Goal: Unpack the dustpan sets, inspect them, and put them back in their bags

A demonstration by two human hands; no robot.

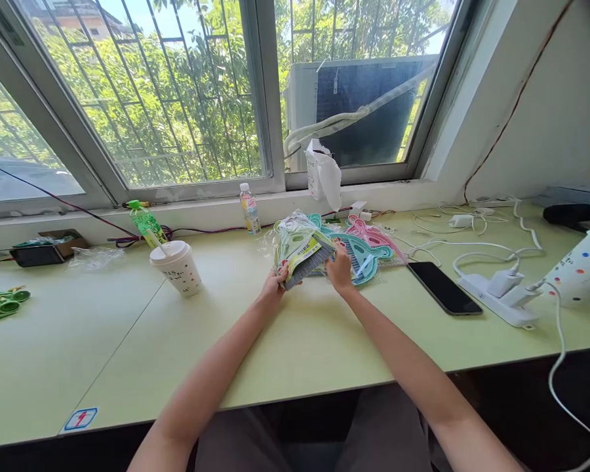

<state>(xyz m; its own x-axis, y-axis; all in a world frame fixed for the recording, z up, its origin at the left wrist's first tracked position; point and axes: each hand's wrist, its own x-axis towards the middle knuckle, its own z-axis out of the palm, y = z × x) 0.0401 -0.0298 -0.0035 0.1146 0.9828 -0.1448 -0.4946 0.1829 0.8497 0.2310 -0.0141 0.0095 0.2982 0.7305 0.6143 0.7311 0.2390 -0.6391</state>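
Note:
A light green mini dustpan-and-brush set (pixel 302 252) in clear plastic, with grey bristles and a yellow label, is tilted up above the table. My left hand (pixel 276 278) is closed around its lower left corner. At the bristles' right end, my right hand (pixel 341 267) has its fingers closed on the set's edge; the fingertips are partly hidden. Behind and to the right lie a teal dustpan set (pixel 368 262) and a pink dustpan set (pixel 366 229), partly covered by the held one and its wrapping.
To the left stand a paper cup with a straw (pixel 179 269) and a green bottle (pixel 145 223). A small bottle (pixel 250 210) and a tissue pack (pixel 322 174) are by the window. On the right are a phone (pixel 442 287), a power strip (pixel 496 298), cables and a lying dotted cup (pixel 583 269).

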